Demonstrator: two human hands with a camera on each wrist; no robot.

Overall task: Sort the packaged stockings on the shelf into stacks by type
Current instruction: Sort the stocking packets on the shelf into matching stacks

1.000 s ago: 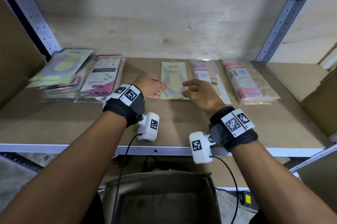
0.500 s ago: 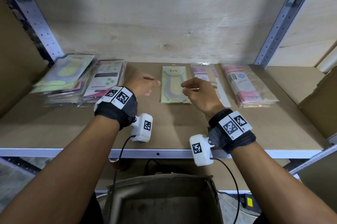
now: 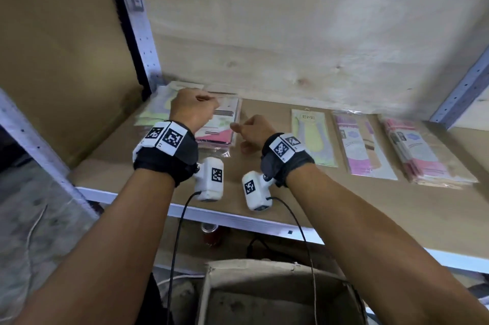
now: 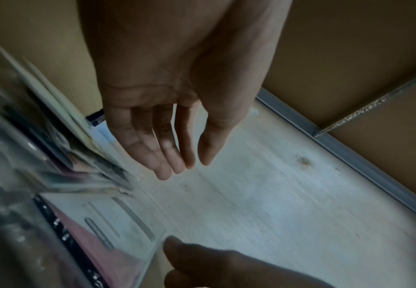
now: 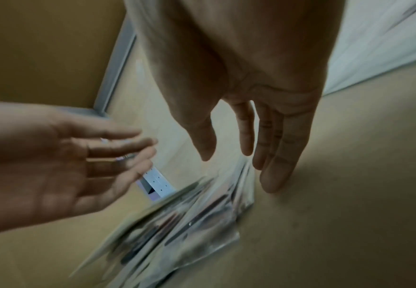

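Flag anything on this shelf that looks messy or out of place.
The left-hand pile of packets by the upright is untidy: green and pink types are mixed and fanned askew. The three groups to the right, the green ENE packet, purple packet and pink stack, lie flat and separate.

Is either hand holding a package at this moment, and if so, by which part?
Neither. The left hand and right hand hang open-fingered above the unsorted pile, holding nothing.

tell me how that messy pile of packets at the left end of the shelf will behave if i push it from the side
The unsorted pile would probably slide apart rather than move as one: its glossy film wrappers look slippery and already lie fanned and uneven. Each packet looks thin and flat, so likely light and floppy.
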